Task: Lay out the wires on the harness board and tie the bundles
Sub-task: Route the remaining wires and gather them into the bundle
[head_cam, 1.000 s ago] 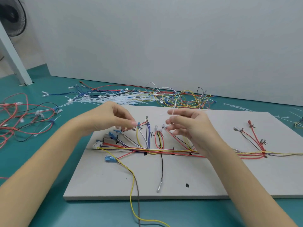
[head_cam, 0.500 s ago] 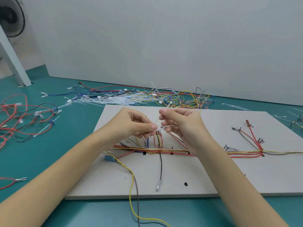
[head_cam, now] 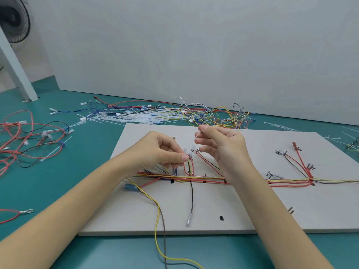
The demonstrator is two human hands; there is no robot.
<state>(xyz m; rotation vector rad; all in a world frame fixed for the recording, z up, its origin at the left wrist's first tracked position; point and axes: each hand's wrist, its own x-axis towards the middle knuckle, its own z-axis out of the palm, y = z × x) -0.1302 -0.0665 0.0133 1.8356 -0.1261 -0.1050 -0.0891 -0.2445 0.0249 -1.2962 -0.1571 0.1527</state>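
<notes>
Wires (head_cam: 194,178) run left to right across the grey harness board (head_cam: 252,210), which lies flat on the teal surface. Over its middle, the left hand (head_cam: 163,150) pinches a short red and yellow loop (head_cam: 189,167) at its top. Just right of it, the right hand (head_cam: 223,146) pinches a thin white cable tie (head_cam: 197,135) between thumb and forefinger. Loose wires and ties (head_cam: 155,115) lie beyond the far edge.

A wire-harness assembly workshop

A grey harness board (head_cam: 252,210) is lying on a teal bench (head_cam: 81,167), with loose wires (head_cam: 25,140) spreading toward its left edge, white cable ties (head_cam: 136,118) piling along its far edge, and a fan (head_cam: 13,20) standing behind.
</notes>
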